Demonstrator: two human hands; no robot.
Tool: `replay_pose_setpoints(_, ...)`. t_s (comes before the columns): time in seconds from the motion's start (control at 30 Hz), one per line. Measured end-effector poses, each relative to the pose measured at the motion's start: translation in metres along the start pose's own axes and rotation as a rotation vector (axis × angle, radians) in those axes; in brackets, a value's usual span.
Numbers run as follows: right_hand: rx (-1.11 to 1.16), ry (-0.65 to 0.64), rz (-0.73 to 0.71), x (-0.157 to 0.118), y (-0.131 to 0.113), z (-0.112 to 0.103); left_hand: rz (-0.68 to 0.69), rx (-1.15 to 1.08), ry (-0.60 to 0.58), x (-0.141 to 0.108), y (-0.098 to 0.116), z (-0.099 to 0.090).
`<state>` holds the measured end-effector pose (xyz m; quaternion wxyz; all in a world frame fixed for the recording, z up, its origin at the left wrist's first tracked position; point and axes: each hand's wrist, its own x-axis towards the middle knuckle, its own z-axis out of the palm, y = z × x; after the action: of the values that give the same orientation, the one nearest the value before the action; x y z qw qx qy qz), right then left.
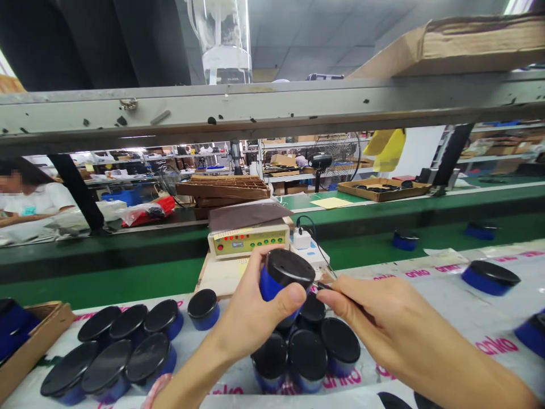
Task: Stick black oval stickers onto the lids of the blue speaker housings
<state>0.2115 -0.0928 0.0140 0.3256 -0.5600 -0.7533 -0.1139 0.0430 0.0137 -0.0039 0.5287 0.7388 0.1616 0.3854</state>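
My left hand (255, 318) is wrapped round a blue round device with a black top (289, 270), raised and tilted above the table. A thin black cable plug (326, 286) is pinched in my right hand (370, 312), its tip against or in the device's side near the black rim. I cannot tell how far the tip goes in. Below my hands stands a cluster of similar blue devices with black tops (307, 355). Behind the held device sits a cream test box (251, 241) with red lights and green buttons.
More such devices (106, 363) stand in rows at the left, near a cardboard box (55, 324). Others lie at the right (489, 277) and on the green belt (405, 240). A white power strip (317, 253) has a charger plugged in. A shelf beam (272, 105) crosses overhead.
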Motion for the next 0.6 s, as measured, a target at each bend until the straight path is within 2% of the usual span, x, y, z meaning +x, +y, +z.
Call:
replay_pose_setpoints(0.13,0.018,0.032,0.046,0.004,0.002,0.007,0.122,0.281,0.004,-0.003,0.000,-0.001)
replay_pose_setpoints(0.27,0.228,-0.051,0.157,0.017,0.012,0.022,0.427,0.693,0.134,0.001,-0.002,-0.007)
replay_pose_setpoints(0.37,0.376,-0.044,0.143,0.022,0.017,0.031,0.709,0.959,0.189,0.005,-0.001,-0.012)
replay_pose_setpoints(0.47,0.420,-0.023,0.087,0.021,0.019,0.035,1.027,1.055,0.155,0.007,0.003,-0.014)
replay_pose_setpoints(0.53,0.418,-0.010,0.081,0.018,0.018,0.036,1.141,1.080,0.144,0.007,0.008,-0.013)
replay_pose_setpoints(0.6,0.431,-0.009,0.090,0.016,0.018,0.037,1.195,1.106,0.159,0.007,0.012,-0.011)
